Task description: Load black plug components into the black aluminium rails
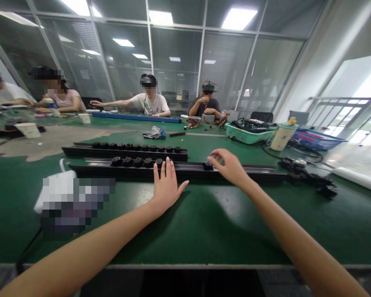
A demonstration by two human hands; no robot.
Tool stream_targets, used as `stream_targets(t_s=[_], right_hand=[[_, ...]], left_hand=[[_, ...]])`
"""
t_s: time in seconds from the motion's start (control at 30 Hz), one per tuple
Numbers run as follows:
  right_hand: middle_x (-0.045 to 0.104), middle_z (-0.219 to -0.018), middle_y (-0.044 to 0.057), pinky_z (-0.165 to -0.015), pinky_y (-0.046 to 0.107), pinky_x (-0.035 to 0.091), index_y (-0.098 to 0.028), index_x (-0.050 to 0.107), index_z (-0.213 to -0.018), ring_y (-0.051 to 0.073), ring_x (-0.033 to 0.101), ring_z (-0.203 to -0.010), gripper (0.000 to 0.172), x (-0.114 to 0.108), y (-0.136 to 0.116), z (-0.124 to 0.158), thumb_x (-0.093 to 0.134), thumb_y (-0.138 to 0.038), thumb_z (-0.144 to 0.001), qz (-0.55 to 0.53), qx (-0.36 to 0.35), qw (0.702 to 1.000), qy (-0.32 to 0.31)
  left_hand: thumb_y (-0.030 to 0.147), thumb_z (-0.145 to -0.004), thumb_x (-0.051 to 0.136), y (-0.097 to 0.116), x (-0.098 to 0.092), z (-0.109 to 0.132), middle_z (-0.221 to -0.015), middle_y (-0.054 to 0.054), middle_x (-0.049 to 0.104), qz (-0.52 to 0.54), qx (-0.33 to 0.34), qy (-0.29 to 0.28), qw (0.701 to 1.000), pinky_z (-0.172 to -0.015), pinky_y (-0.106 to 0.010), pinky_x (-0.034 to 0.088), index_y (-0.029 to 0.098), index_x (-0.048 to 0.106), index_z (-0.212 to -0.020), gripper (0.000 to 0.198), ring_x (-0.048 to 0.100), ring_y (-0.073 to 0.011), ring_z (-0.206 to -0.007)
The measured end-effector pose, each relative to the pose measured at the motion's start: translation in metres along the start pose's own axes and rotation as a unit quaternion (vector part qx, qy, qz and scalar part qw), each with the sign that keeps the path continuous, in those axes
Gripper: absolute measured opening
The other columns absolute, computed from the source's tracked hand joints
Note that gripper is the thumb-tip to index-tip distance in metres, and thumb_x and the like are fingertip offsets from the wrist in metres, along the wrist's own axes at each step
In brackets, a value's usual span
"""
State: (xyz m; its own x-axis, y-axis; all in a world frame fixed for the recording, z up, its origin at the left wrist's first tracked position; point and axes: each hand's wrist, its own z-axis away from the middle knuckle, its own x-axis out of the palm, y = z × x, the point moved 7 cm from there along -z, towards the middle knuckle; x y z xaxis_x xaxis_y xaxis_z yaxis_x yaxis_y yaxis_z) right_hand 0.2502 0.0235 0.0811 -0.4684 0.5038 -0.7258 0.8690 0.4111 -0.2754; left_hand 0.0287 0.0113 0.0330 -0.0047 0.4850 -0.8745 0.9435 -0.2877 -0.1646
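Left grip (167, 187) lies open, fingers spread, its fingertips on a long black rail (176, 172) at 12 o'clock on the green counter (204, 225). Right grip (230, 167) cups a small dark ribbed part (208, 166) on the same rail; any clamp is hard to make out. A row of like parts (136, 162) sits to its left, a second rail (125, 154) beyond. A pixelated object (71, 202) at 8 o'clock is unreadable.

Two hands (167, 185), two black rails (125, 154), four co-workers (150, 99).
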Motion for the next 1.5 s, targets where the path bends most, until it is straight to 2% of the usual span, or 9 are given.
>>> stream_targets(t_s=[0.13, 0.23, 0.53, 0.8, 1.2, 1.5], right_hand=[[0.069, -0.123, 0.013, -0.108, 0.043, 0.046, -0.019, 0.069, -0.124, 0.025, 0.061, -0.119, 0.029, 0.036, 0.004, 0.004, 0.053, -0.027, -0.1, -0.055, -0.018, 0.997, -0.05], [0.069, -0.119, 0.013, -0.106, 0.039, 0.047, -0.019, 0.07, -0.121, 0.023, 0.062, -0.114, 0.029, 0.046, 0.008, 0.006, 0.048, -0.025, -0.102, -0.062, -0.015, 0.997, -0.045], [0.069, -0.122, 0.012, -0.104, 0.036, 0.049, -0.022, 0.073, -0.119, 0.023, 0.063, -0.115, 0.033, 0.045, 0.004, 0.009, 0.046, -0.019, -0.101, -0.006, 0.034, 0.999, -0.03], [0.066, -0.137, 0.015, -0.106, 0.039, 0.051, -0.019, 0.072, -0.13, 0.026, 0.062, -0.127, 0.038, 0.039, 0.012, 0.015, 0.046, -0.02, -0.101, 0.028, 0.078, 0.996, -0.024], [0.066, -0.138, 0.015, -0.107, 0.04, 0.051, -0.018, 0.071, -0.132, 0.026, 0.063, -0.126, 0.04, 0.034, 0.019, 0.018, 0.046, -0.019, -0.101, 0.034, 0.092, 0.995, -0.018], [0.066, -0.137, 0.015, -0.108, 0.04, 0.051, -0.018, 0.071, -0.133, 0.026, 0.063, -0.127, 0.04, 0.03, 0.023, 0.02, 0.046, -0.019, -0.101, 0.037, 0.096, 0.994, -0.02]], left_hand=[[0.063, -0.101, 0.03, 0.001, -0.001, 0.0, -0.168, -0.028, 0.019, 0.004, 0.005, 0.016, 1.0, -0.127, -0.061, 0.002, -0.004, 0.027, -0.159, 0.089, 0.028, -0.0407, -0.155], [0.063, -0.1, 0.029, 0.002, -0.002, -0.001, -0.168, -0.028, 0.02, 0.001, 0.006, 0.017, 1.0, -0.127, -0.061, 0.003, -0.004, 0.027, -0.159, 0.089, 0.029, -0.0407, -0.154], [0.063, -0.1, 0.029, 0.002, -0.003, -0.002, -0.168, -0.028, 0.019, 0.006, 0.004, 0.018, 1.0, -0.127, -0.061, 0.003, -0.004, 0.027, -0.159, 0.09, 0.029, -0.0408, -0.154], [0.063, -0.101, 0.029, 0.003, -0.006, -0.001, -0.168, -0.03, 0.016, -0.004, 0.004, 0.008, 1.0, -0.127, -0.061, 0.004, -0.007, 0.027, -0.158, 0.09, 0.029, -0.0414, -0.154], [0.064, -0.1, 0.027, 0.002, -0.005, -0.001, -0.168, -0.028, 0.021, 0.004, 0.004, 0.018, 1.0, -0.126, -0.062, 0.006, -0.001, 0.026, -0.161, 0.088, 0.03, -0.0404, -0.154], [0.063, -0.1, 0.027, 0.001, -0.003, -0.001, -0.168, -0.028, 0.018, 0.004, 0.004, 0.016, 1.0, -0.126, -0.062, 0.004, -0.003, 0.025, -0.16, 0.089, 0.029, -0.0409, -0.154]])
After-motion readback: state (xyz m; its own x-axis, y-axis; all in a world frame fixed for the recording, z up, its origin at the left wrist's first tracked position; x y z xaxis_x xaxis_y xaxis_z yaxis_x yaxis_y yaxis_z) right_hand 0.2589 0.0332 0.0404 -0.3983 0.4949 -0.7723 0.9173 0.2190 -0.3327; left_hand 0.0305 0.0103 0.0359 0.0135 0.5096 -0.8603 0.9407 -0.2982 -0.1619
